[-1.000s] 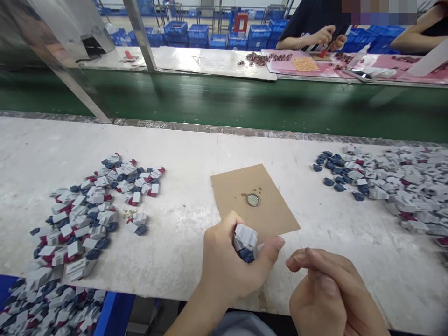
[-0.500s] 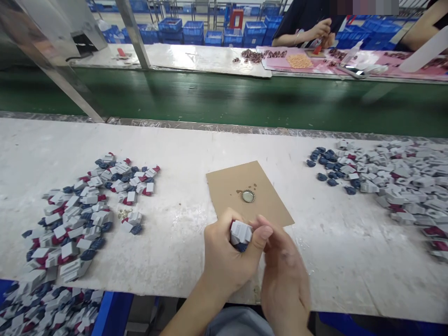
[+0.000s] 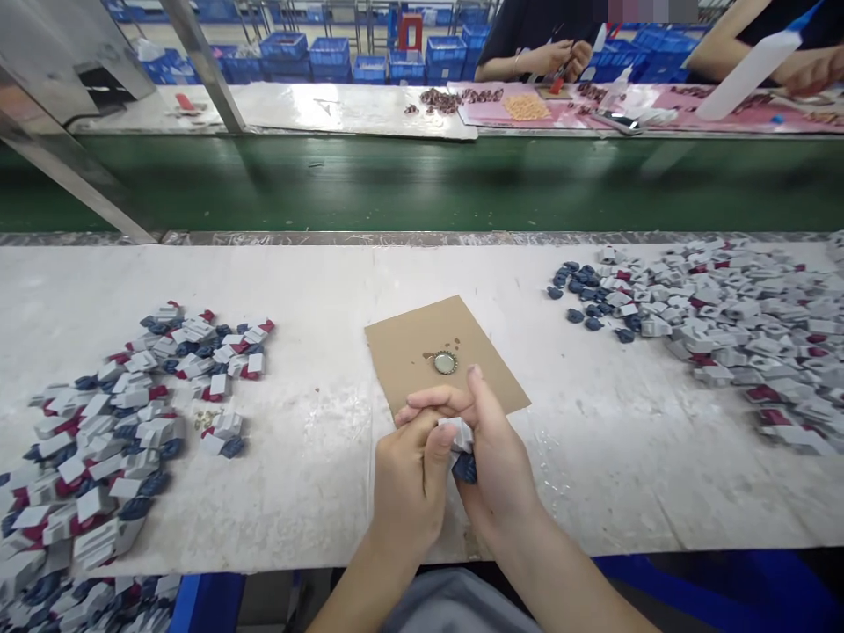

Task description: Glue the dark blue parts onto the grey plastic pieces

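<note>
Between my two hands sits a small grey-and-dark-blue plastic piece point(image 3: 465, 468), partly covered by fingers. My left hand point(image 3: 410, 479) is closed around its left side, thumb against the grey part. My right hand point(image 3: 505, 462) presses from the other side, its fingers folded over the left fingers and its thumb pointing up. Just beyond them lies a brown cardboard sheet point(image 3: 402, 352) bearing a metal bottle cap point(image 3: 446, 362), open side up, and some dark wet-looking spots.
Grey, blue and dark-red pieces form a heap point(image 3: 132, 413) at left and another point(image 3: 731, 308) at right. A blue bin point(image 3: 209, 602) of similar pieces stands below the left edge. Beyond the green belt point(image 3: 343, 180), co-workers' hands point(image 3: 560, 60) work near a white bottle point(image 3: 748, 77).
My right hand has closed in from beside the piece, its fingers now over my left hand. The piece has turned, showing more of its blue part. The whole view has shifted slightly.
</note>
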